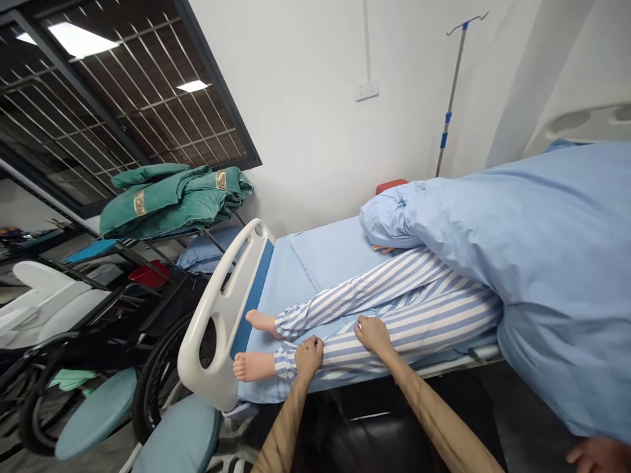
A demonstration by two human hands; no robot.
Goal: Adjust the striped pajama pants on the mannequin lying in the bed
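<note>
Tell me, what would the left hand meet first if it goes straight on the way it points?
Likely the far striped pajama leg, just beyond the near leg under the left hand; depth is unclear.

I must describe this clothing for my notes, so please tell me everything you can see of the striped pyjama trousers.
The striped pyjama trousers are blue and white, of soft-looking cloth, and lie creased around two legs on a pale blue sheet. Bare feet come out of the cuffs. The upper end goes under a blue cover. The person's left hand rests on the nearer leg close to the cuff, and the right hand rests higher on that leg.
</note>
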